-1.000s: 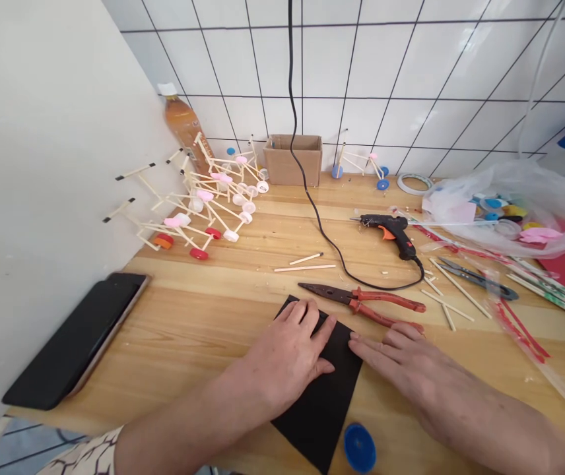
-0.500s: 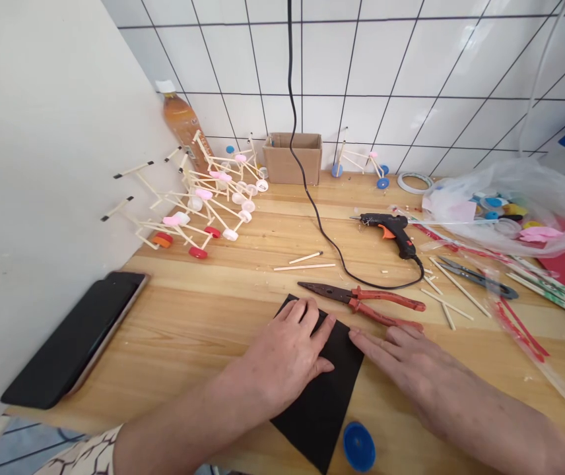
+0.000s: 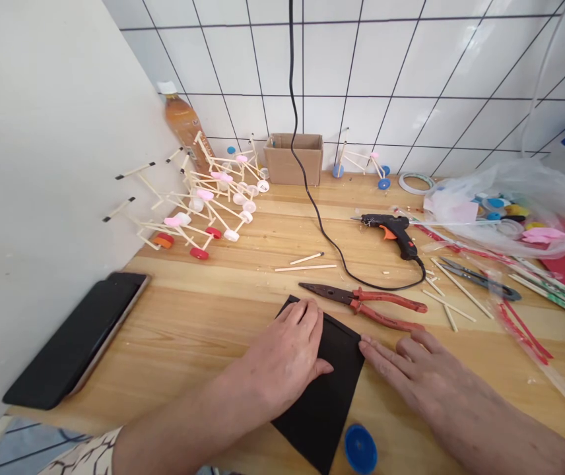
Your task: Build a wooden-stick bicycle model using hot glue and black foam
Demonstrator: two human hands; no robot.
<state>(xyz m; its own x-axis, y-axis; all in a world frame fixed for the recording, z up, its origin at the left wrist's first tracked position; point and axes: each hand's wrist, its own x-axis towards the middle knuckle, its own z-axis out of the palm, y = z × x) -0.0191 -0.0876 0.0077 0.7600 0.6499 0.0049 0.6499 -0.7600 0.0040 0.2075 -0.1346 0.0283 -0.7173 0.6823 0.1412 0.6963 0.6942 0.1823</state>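
Observation:
A black sheet (image 3: 329,389) lies slanted on the wooden table, with a narrow folded strip along its far edge. My left hand (image 3: 290,359) rests on the sheet's left upper part, its fingertips together at the far edge and its thumb lying on the sheet. At the right corner, the fingertips of my right hand (image 3: 406,369) touch the edge, the fingers extended and the palm low over the table. Just beyond the sheet are red-handled pliers (image 3: 356,300). A blue round cap (image 3: 360,448) sits by its near right side.
Small stick models with cap wheels (image 3: 206,194) stand at the back left, near a bottle (image 3: 183,122). A cardboard box (image 3: 293,159), glue gun (image 3: 391,231), scissors (image 3: 480,277), loose sticks and a plastic bag of caps (image 3: 505,211) lie farther off. A black phone-like case (image 3: 74,340) is left.
My right hand has slid a little to the right, to the sheet's corner. The fingers of my left hand have drawn closer together.

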